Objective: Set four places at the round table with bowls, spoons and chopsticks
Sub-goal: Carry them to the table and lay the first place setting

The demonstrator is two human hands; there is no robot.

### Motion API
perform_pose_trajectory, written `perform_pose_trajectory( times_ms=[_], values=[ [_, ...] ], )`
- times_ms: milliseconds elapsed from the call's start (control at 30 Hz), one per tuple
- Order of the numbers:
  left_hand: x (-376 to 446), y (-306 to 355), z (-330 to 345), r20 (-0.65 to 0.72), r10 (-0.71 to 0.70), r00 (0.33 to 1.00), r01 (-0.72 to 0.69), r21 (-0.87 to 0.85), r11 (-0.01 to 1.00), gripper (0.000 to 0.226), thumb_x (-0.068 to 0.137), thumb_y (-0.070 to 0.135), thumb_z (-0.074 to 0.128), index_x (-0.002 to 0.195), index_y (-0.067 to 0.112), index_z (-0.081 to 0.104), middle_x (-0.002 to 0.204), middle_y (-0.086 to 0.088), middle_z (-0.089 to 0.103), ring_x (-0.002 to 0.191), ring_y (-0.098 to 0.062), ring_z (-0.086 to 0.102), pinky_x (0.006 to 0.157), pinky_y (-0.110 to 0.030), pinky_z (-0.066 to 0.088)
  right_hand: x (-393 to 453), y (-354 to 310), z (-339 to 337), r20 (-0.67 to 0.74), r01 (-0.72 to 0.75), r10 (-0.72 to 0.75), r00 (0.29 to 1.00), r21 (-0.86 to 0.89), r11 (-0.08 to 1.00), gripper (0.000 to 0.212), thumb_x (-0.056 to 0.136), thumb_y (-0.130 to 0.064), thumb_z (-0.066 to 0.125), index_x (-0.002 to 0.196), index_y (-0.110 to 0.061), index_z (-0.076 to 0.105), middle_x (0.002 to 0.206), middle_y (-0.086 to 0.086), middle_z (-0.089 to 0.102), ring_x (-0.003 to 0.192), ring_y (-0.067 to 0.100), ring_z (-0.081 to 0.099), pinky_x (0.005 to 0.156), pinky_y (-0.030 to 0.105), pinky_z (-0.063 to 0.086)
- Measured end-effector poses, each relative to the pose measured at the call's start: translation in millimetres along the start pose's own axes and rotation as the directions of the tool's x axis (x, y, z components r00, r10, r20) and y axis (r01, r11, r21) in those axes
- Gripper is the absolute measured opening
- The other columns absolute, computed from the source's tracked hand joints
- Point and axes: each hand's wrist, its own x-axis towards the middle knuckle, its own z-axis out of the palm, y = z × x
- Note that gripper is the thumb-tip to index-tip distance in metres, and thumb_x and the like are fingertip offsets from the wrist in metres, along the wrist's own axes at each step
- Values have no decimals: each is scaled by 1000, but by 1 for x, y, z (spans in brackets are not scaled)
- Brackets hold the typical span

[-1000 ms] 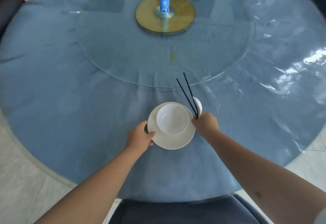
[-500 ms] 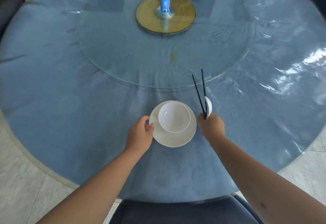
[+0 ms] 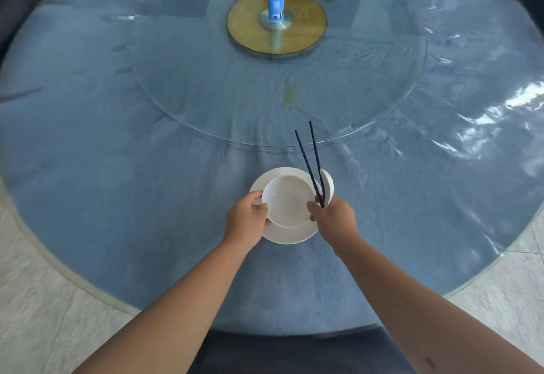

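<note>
1. Gripping the white bowl [image 3: 287, 205] by its left rim, the left hand [image 3: 248, 220] curls thumb and fingers round it.
2. The right hand [image 3: 334, 219] pinches black chopsticks [image 3: 312, 164] and a white spoon [image 3: 328, 186], fingertips touching the bowl's right rim.
3. Bowl sits over a white plate [image 3: 290, 235] near the tabletop's [image 3: 117, 197] near edge.
4. A blue bottle [image 3: 275, 4] stands at centre.

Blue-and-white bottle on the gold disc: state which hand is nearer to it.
Right, narrowly. The right hand grips chopsticks at the bowl's right rim, almost straight below the bottle. The left hand holds the bowl's left rim, slightly lower.
</note>
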Motion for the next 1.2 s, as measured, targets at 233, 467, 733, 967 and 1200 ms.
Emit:
perform_pose_trajectory(
  times_ms=[233, 467, 733, 967, 1200],
  values=[
    [4, -13, -16, -186, 68, 980, -24, 230, 973, 42, 95, 31, 55, 134, 17, 53, 109, 1, 63, 102, -21, 59, 85, -32, 45, 3, 12, -10, -204, -75, 95, 974, 102, 992, 15, 87, -33, 62, 75, -26, 58, 65, -8, 58, 62, 13, 54, 57, 29, 41],
    [0, -24, -12, -71, -64, 995, 74, 151, 986, 18, 93, 9, 50, 90, 18, 65, 85, -3, 71, 63, -14, 72, 61, -34, 61, 10, 29, -6, -152, -212, 211, 966, 10, 977, 25, 86, -29, 65, 65, -19, 57, 60, -2, 57, 59, 18, 53, 59, 34, 48],
    [-4, -34, -15, -62, -71, 996, 75, 71, 995, 19, 93, 7, 54, 89, 22, 65, 87, -4, 71, 66, -20, 73, 61, -36, 62, 5, 31, -2, -117, -228, 222, 968, -34, 973, 21, 84, -18, 57, 65, -12, 49, 57, 2, 48, 54, 20, 43, 52, 32, 40],
    [-13, -36, -20, -113, -91, 989, 104, 108, 989, 27, 97, 25, 52, 122, 16, 59, 98, -2, 69, 76, -22, 73, 70, -33, 55, -11, 31, -12, -73, -230, 231, 970, 30, 973, 22, 87, -26, 62, 71, -12, 58, 62, 3, 56, 54, 18, 49, 50, 26, 39],
    [-104, -7, -19, -2, 171, 985, -171, 5, 985, 9, 91, 33, 56, 90, 40, 61, 86, 16, 69, 80, 1, 63, 65, -11, 44, -70, 28, -49, 331, -306, 142, 933, 520, 797, 22, 97, -14, 55, 90, -1, 71, 76, 13, 63, 48, 17, 49, 46, 29, 39]
  ],
)
